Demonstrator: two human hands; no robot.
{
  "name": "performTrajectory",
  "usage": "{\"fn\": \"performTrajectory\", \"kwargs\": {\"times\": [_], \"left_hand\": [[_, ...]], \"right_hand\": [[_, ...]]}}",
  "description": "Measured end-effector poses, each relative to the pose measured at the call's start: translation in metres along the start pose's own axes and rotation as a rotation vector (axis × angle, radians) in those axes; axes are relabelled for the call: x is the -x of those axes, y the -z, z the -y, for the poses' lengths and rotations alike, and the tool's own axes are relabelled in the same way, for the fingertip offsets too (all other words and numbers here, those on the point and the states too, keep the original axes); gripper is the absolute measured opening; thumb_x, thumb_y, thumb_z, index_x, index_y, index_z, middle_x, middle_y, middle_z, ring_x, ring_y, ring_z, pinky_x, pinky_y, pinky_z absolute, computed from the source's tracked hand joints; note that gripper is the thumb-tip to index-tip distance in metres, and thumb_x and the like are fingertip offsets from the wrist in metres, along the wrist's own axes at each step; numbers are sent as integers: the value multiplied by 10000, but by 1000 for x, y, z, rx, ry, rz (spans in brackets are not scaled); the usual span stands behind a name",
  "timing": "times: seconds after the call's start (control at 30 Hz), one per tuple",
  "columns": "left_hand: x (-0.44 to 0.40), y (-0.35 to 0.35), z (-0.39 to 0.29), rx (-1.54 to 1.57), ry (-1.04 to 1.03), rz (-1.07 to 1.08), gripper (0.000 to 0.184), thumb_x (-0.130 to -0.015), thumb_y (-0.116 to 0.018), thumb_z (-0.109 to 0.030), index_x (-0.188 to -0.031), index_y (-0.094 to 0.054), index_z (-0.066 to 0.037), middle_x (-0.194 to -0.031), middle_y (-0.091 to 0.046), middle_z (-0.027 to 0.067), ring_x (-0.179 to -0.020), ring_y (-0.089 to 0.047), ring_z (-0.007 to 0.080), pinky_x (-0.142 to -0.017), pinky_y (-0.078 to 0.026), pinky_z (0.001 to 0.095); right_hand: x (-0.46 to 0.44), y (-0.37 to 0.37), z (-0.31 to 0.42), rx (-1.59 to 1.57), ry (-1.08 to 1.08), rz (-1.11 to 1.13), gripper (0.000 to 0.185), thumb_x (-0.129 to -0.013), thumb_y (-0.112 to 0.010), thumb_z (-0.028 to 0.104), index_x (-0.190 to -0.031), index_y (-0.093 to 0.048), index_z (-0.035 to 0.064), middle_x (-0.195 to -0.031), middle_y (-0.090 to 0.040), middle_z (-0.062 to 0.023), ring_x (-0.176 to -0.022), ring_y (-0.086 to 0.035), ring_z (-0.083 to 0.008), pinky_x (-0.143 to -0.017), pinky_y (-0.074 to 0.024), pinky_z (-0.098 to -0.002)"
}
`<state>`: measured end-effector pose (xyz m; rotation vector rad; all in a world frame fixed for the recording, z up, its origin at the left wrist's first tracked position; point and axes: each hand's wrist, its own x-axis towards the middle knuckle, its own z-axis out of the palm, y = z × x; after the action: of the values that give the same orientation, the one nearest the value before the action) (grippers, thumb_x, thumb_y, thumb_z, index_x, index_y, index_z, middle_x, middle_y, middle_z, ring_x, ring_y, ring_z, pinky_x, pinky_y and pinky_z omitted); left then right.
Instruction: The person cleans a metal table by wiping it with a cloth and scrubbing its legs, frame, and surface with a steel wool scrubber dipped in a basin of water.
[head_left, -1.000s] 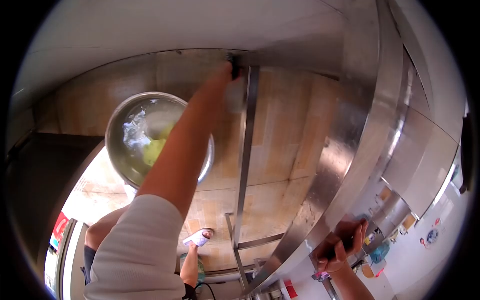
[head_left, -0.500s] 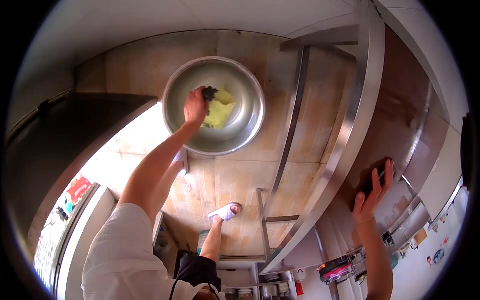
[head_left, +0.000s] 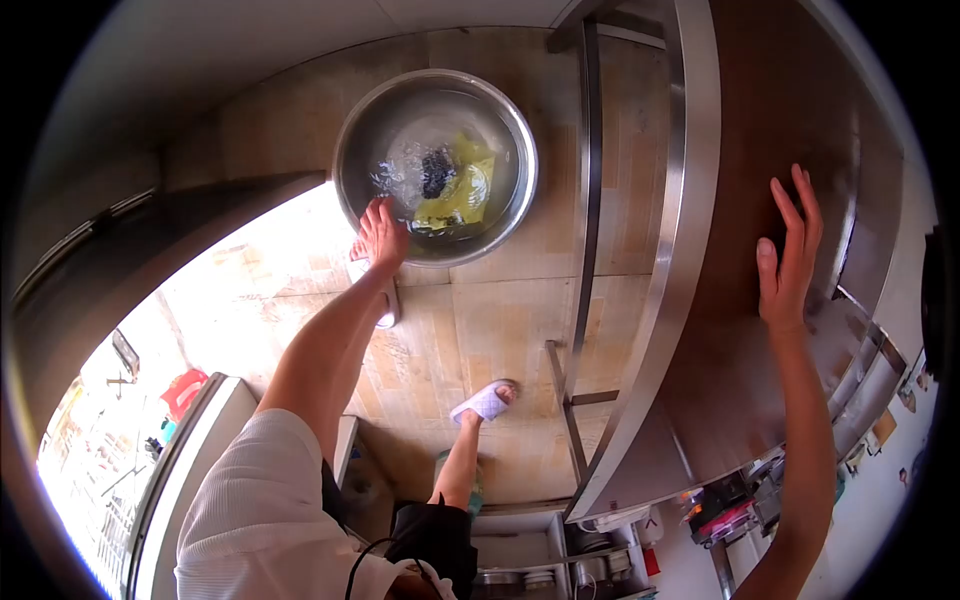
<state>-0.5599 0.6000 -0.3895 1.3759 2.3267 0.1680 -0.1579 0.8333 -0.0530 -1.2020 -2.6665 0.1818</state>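
Wood-patterned floor [head_left: 520, 300] under metal basin [head_left: 352, 150]; in its water, yellow cloth [head_left: 468, 195] touching dark scrubber [head_left: 436, 173]. Left hand [head_left: 383, 236] at rim, fingers half-curled, nothing visibly held. Right hand [head_left: 792, 265] open, empty, over brown tabletop [head_left: 745, 350].

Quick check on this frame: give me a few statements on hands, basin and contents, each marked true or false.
1. The yellow-green sheet is in the metal basin. True.
2. The left hand has its grip on the dark clump. False: the clump is in the basin, apart from the fingers, which are by the rim.
3. The right hand has its fingers spread over the brown tabletop. True.
4. The basin stands on that tabletop. False: it is off to the left in the picture, beyond the metal frame.
5. The slippers are black. False: they are pale.
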Motion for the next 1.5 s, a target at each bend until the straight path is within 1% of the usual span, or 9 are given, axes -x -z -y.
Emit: {"fn": "performTrajectory", "kwargs": {"times": [0.13, 0.23, 0.37, 0.53, 0.63, 0.97, 1.1, 1.3, 1.5], "left_hand": [[42, 11, 16, -1, -122, 184, 529, -663, -613, -117, -1163, -442, -138, -1184, -414, 117, -1151, -357, 336, -996, -182, 530], [57, -6, 14, -63, 22, -11, 557, -659, -597, -117, -1188, -425, -99, -1161, -427, 144, -1088, -392, 367, -925, -323, 504], [9, 1, -1, 10, -138, 319, 497, -730, -495, -62, -1220, -419, -81, -1241, -422, 145, -1180, -381, 331, -974, -360, 393], [-85, -41, -48, -265, -403, 260, 661, -767, -445, 38, -1300, -376, -345, -1454, -133, 147, -1236, -314, 445, -989, -361, 456], [-103, -60, -43, -180, -384, 474, 415, -748, -546, -33, -1116, -503, -219, -1221, -365, 147, -1003, -487, 389, -834, -462, 447], [-36, 81, 2, 255, -304, 270, 336, -673, -637, -37, -963, -501, -138, -1018, -502, 153, -957, -523, 348, -769, -445, 438], [8, 141, -40, 305, -450, 196, 396, -602, -589, 61, -953, -517, -105, -972, -517, 136, -948, -503, 326, -826, -419, 373], [205, 200, -106, 487, -362, 662, 501, -565, -569, 93, -1027, -475, -76, -985, -465, 97, -939, -480, 237, -841, -400, 303], [505, 227, -257, 568, -272, 1209, 576, -695, -555, 100, -1201, -361, -95, -1046, -507, 72, -977, -525, 142, -779, -456, 249]], "right_hand": [[2, 2, 1, 21, 0, -24, 410, -894, -414, 267, -1244, -482, 66, -1346, -375, -151, -1247, -349, -326, -1020, -269, -434], [4, 0, 3, 50, -32, -45, 403, -892, -420, 268, -1248, -485, 90, -1350, -376, -125, -1247, -351, -315, -1022, -273, -439], [7, -3, 8, 96, -66, -54, 398, -893, -428, 256, -1257, -480, 102, -1346, -380, -108, -1246, -350, -304, -1023, -284, -423], [9, -8, 2, 72, -78, -35, 411, -905, -407, 303, -1258, -479, 105, -1356, -367, -112, -1262, -328, -298, -1028, -269, -412], [7, -6, -1, 78, -76, -12, 422, -902, -408, 325, -1253, -482, 103, -1352, -367, -109, -1263, -325, -296, -1027, -267, -400], [16, -14, 46, 327, -427, -272, 424, -856, -550, 205, -1259, -456, 296, -1240, -440, -96, -1116, -473, -271, -905, -424, -421], [57, 40, 153, -427, -550, -409, 453, -833, -575, 150, -1263, -443, 208, -1186, -484, -119, -999, -541, -304, -835, -474, -372], [288, 75, 302, -968, -898, -450, 354, -821, -570, 61, -1168, -502, 69, -1093, -554, -121, -978, -559, -290, -805, -463, -334], [494, 92, 398, -1763, -1491, -550, 630, -860, -591, 311, -1371, -270, 133, -1269, -420, -155, -1122, -465, -240, -921, -400, -373]]}}
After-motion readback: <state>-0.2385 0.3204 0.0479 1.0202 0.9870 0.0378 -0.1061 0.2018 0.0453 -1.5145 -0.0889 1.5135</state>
